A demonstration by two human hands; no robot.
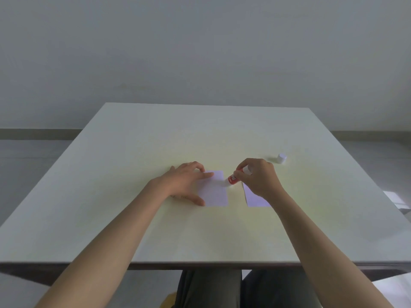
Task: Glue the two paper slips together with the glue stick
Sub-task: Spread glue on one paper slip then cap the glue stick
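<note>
Two pale paper slips lie on the white table. My left hand lies flat with spread fingers on the left slip, pinning its left and upper edge. In my right hand is the red and white glue stick, tilted, with its tip at the left slip's right edge. The right slip lies partly hidden under my right hand and wrist.
The glue stick's white cap stands on the table behind and to the right of my right hand. A wall rises beyond the far table edge. My knees show under the near edge.
</note>
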